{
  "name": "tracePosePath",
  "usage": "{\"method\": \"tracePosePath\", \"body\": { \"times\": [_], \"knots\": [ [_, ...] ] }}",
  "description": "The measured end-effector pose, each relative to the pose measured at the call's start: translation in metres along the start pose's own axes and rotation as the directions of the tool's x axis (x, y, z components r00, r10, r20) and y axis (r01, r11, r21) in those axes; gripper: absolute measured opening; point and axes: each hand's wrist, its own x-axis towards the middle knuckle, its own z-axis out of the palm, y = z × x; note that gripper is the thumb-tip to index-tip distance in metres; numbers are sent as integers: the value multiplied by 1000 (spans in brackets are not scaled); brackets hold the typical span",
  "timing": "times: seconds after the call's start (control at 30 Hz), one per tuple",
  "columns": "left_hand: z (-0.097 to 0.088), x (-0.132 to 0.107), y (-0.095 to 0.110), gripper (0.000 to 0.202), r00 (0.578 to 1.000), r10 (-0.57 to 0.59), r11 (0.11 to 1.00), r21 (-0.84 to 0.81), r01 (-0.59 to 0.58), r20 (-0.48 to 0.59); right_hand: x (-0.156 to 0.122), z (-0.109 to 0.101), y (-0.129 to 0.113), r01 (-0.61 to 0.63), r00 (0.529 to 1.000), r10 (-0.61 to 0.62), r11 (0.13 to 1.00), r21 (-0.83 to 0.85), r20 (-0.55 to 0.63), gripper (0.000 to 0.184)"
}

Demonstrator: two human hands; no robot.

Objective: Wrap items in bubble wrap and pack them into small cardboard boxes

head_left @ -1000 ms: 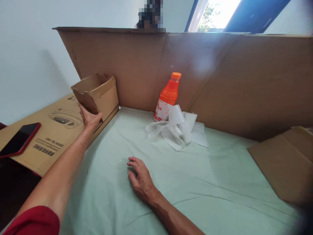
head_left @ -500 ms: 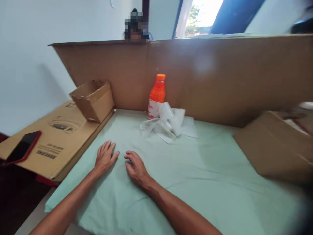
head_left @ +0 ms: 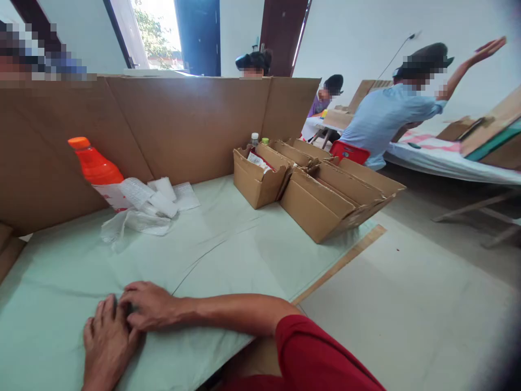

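Orange bottle [head_left: 97, 166] — long axis steep, cap [head_left: 78, 143] upward-left — behind bubble wrap [head_left: 140, 194]

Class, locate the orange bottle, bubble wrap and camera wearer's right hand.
Orange bottle [head_left: 97, 167], head view: orange body below the cap.
Bubble wrap [head_left: 151, 207], head view: crumpled pile's middle.
Right hand [head_left: 152, 306], head view: back of the hand.

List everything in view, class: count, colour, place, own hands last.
green cloth: one, green, foreground
large bottle: one, orange, left
bubble wrap: one pile, whitish, left
cardboard panel: one, brown, cloth's rear
cardboard boxes: several, brown, mostly right
small bottles: two, white and green caps, by boxes
people: at least three, one blue-shirted, beyond
red seat: one, red, right
far tables: two, pale-covered, right
doors: two, blue and brown, back
left hand: one, bare, lower left
right hand: one, red-sleeved, beside left hand
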Motion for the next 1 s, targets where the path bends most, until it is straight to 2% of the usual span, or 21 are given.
{"method": "tracePosePath", "body": {
  "times": [0.03, 0.1, 0.2, 0.27, 0.33, 0.37, 0.43, 0.5, 0.57, 0.67, 0.77, 0.83, 0.87, 0.9, 0.93, 1.0],
  "knots": [
    [-2, 2, 14, 67, 1000, 8, 1000, 3, -8, 16, -10, -23, 9, 11, 1000, -13, 999, -50, -28, 29],
    [-6, 5, 42, 72, 999, 36, 999, -21, -35, 40, -27, -83, 27, -16, 992, -6, 985, -169, -125, 32],
    [-10, 5, 76, 67, 991, 111, 990, -97, -104, 71, -43, -195, 48, -164, 941, 34, 916, -365, -337, 39],
    [-13, 3, 93, 60, 983, 162, 978, -147, -148, 87, -49, -269, 60, -311, 877, 43, 810, -498, -479, 45],
    [-15, 2, 102, 56, 976, 205, 964, -186, -188, 79, -52, -330, 71, -469, 812, 60, 658, -589, -580, 52],
    [-16, 2, 105, 54, 972, 223, 958, -201, -205, 69, -53, -353, 77, -564, 771, 100, 565, -602, -629, 56],
    [-17, 1, 107, 51, 967, 249, 945, -230, -233, 44, -54, -386, 86, -707, 702, 290, 392, -589, -650, 51],
    [-16, 0, 106, 49, 967, 254, 935, -259, -242, 16, -56, -401, 89, -739, 670, 437, 313, -597, -600, 35],
    [-14, -2, 105, 47, 972, 233, 927, -296, -230, -25, -59, -402, 84, -695, 709, 476, 342, -633, -521, 23],
    [-10, -2, 102, 46, 984, 160, 908, -378, -180, -85, -67, -387, 64, -566, 814, 430, 436, -699, -391, 18],
    [-9, -1, 99, 52, 995, 41, 865, -495, -82, -93, -91, -363, 32, -402, 902, 375, 541, -739, -216, 18],
    [-12, -1, 97, 59, 996, -44, 822, -569, -11, -82, -119, -348, 7, -242, 964, 246, 671, -701, -97, 20],
    [-14, -3, 97, 63, 994, -80, 798, -603, 21, -72, -136, -342, -4, -171, 985, 152, 741, -650, -85, 20],
    [-18, -4, 98, 68, 992, -112, 769, -637, 50, -59, -153, -337, -14, -120, 991, 58, 803, -584, -123, 20],
    [-21, -6, 99, 73, 989, -141, 735, -674, 75, -44, -169, -333, -21, -101, 977, -11, 855, -509, -213, 21],
    [-30, -8, 105, 81, 983, -181, 646, -756, 108, -14, -199, -325, -24, -156, 890, -12, 932, -328, -456, 25]
  ]
}}
